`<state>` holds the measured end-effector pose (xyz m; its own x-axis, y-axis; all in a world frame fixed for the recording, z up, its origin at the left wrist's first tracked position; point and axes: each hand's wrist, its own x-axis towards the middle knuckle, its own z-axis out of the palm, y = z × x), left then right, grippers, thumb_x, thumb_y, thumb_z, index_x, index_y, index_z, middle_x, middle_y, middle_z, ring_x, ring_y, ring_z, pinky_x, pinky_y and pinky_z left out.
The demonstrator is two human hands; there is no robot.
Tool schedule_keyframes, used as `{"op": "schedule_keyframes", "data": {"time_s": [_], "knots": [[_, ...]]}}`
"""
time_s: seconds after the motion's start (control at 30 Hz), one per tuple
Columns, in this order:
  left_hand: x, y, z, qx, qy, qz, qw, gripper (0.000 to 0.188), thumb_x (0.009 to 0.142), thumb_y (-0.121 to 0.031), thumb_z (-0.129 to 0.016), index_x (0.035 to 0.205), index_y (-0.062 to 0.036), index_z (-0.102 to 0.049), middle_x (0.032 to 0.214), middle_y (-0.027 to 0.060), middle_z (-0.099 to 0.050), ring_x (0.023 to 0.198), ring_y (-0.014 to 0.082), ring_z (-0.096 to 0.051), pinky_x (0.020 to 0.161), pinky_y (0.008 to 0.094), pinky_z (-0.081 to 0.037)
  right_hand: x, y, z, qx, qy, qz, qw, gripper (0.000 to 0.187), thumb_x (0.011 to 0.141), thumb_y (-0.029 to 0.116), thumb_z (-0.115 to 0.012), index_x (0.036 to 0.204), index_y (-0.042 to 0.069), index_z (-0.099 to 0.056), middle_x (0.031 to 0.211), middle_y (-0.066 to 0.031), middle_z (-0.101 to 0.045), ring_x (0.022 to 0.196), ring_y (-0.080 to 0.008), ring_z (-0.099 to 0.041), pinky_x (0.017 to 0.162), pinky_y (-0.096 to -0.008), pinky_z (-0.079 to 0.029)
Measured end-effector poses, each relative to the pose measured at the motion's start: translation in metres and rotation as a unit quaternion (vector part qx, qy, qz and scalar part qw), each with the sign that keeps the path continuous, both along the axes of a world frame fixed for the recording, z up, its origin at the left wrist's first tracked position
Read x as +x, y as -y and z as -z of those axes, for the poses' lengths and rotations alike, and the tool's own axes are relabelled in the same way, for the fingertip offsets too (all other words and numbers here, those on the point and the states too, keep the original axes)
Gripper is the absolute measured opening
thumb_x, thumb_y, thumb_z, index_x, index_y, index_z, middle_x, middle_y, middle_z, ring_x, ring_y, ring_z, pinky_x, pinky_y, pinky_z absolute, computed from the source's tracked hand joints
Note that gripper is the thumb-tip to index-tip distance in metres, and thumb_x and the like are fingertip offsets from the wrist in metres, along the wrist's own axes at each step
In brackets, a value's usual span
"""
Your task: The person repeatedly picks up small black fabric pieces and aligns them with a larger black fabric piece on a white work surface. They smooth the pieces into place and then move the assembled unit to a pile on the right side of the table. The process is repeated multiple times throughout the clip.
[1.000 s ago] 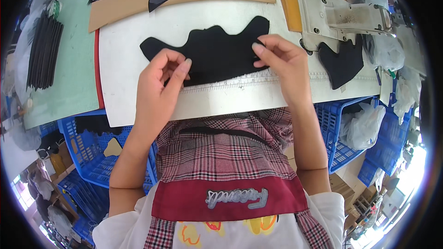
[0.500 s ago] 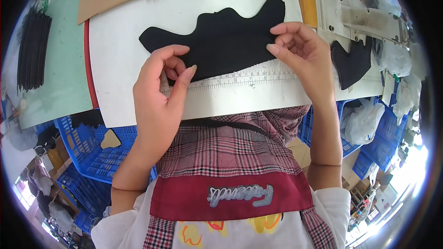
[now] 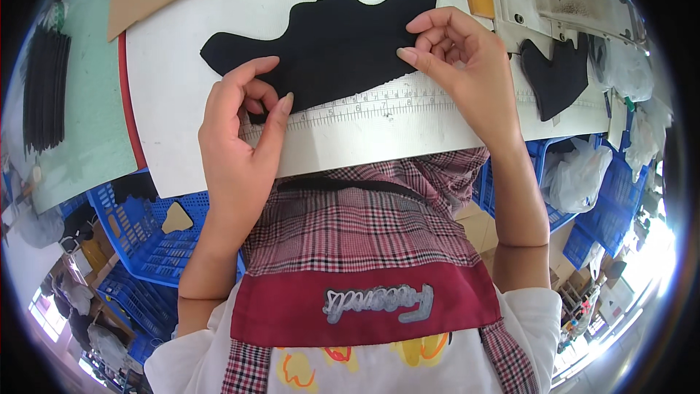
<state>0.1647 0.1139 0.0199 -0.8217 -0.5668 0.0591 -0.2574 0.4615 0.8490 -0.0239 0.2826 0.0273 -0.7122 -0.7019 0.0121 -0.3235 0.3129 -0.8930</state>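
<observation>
A black cut fabric piece [image 3: 335,47] with a wavy far edge lies flat on the white work surface [image 3: 171,102]. Its near edge runs along a printed ruler scale [image 3: 379,107]. My left hand [image 3: 240,128] is at the piece's near left corner, fingers curled, thumb on the near edge. At the right end, my right hand [image 3: 467,66] has its thumb and index fingertip on the fabric, the other fingers bent in. Both hands hold the piece by its ends; the parts under the fingers are hidden.
Right of my right hand lies another black cut piece [image 3: 554,76], below a pale metal machine part [image 3: 583,7]. A black stack [image 3: 45,95] sits on the green surface [image 3: 91,117] at left. Blue baskets [image 3: 157,237] stand below the table edge; brown cardboard [image 3: 168,0] lies at the far side.
The whole view has shifted slightly, so table, fabric and hands appear higher and further left. Both hands keep nearly the same grip on the black piece.
</observation>
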Motion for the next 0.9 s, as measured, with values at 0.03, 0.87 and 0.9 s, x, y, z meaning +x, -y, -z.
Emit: {"op": "schedule_keyframes", "data": {"time_s": [0.03,0.87,0.9], "knots": [[0.0002,0.0002,0.0004,-0.003,-0.001,0.002,1.000,0.036,0.086,0.003,-0.066,0.121,-0.0001,-0.059,0.082,-0.0002,-0.053,0.078,0.0087,-0.047,0.073,0.0218,-0.041,0.0004,-0.0001,-0.0002,0.004,-0.003,0.000,1.000,0.022,0.079,0.002,-0.076,0.098,0.000,-0.066,0.072,0.0035,-0.060,0.061,-0.0017,-0.045,0.055,-0.0176,-0.038],[-0.0022,-0.0035,0.0013,-0.005,-0.007,-0.018,1.000,0.038,0.079,0.005,-0.069,0.115,-0.0034,-0.063,0.082,0.0032,-0.055,0.075,0.0125,-0.051,0.071,0.0257,-0.044,0.0038,-0.0005,0.0012,0.012,-0.048,0.002,0.999,0.020,0.078,0.002,-0.076,0.095,0.002,-0.066,0.070,0.0025,-0.058,0.059,-0.0029,-0.046,0.055,-0.0182,-0.040],[-0.0019,-0.0038,0.0021,-0.004,-0.007,-0.019,1.000,0.037,0.079,0.005,-0.070,0.115,-0.0033,-0.063,0.083,0.0031,-0.055,0.076,0.0127,-0.051,0.071,0.0255,-0.044,0.0041,-0.0005,0.0020,0.012,-0.056,0.001,0.998,0.020,0.078,0.002,-0.076,0.095,0.002,-0.066,0.069,0.0022,-0.058,0.059,-0.0031,-0.047,0.055,-0.0185,-0.040]]}}
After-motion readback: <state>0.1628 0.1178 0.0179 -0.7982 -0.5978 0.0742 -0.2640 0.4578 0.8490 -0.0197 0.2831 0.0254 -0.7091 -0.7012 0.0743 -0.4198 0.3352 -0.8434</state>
